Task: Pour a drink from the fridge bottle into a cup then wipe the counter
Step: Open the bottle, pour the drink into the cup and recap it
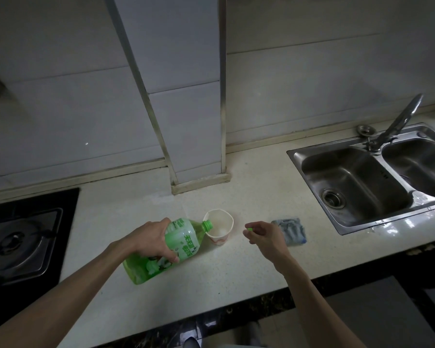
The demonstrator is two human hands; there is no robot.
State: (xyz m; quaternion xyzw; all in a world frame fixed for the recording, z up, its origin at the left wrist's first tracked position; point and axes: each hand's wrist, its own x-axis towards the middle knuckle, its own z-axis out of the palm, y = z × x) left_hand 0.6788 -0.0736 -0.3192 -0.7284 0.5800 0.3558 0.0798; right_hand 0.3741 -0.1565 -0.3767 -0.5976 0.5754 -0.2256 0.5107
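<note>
My left hand [150,239] grips a green plastic bottle [161,257] round its upper body. The bottle is uncapped and tilted right, its open neck over the rim of a white paper cup [220,229] that stands on the pale counter [211,292]. Some liquid shows at the cup's bottom. To the right of the cup, my right hand [264,236] pinches the small green bottle cap [249,229] between its fingertips, just above the counter. A folded blue-grey cloth [293,231] lies right behind that hand.
A double steel sink [357,182] with a faucet [397,124] fills the right side. A black gas hob [23,237] sits at the left. A tiled pillar [186,121] juts out from the wall behind the cup. The counter's front edge runs below my arms.
</note>
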